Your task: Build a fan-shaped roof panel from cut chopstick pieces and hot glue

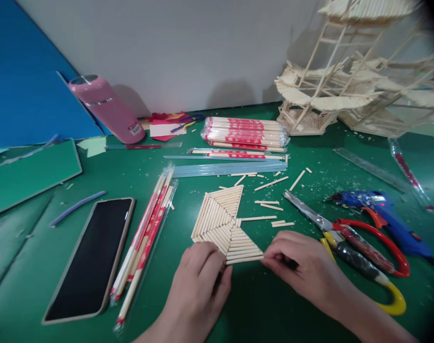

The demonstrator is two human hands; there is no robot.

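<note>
- The left hand (202,274), lowest in the frame just left of centre, had its fingers curled down and closed on the near left corner of the stick panel (222,221).
- The right hand (302,264), lower right of centre, pinched the right end of the bottom stick (244,259) between thumb and fingertips. That stick lay against the panel's nearest edge.
- The panel lay flat on the green mat (267,309) at the centre of the frame, a fan of short sticks laid side by side in wedges.
- Loose stick pieces (270,183) were scattered just above and right of the panel.
- Scissors (348,243) with red and yellow handles lay just right of the right hand, their blades pointing up-left.
- A blue glue gun (381,214) lay beyond them, further right.
- Wrapped chopsticks (145,238) lay left of the panel, and a dark phone (91,257) lay face up beside them at lower left.
- A sealed chopstick pack (245,132) sat above centre.
- A pink bottle (107,112) stood at upper left.
- A wooden model (348,81) filled the upper right.
</note>
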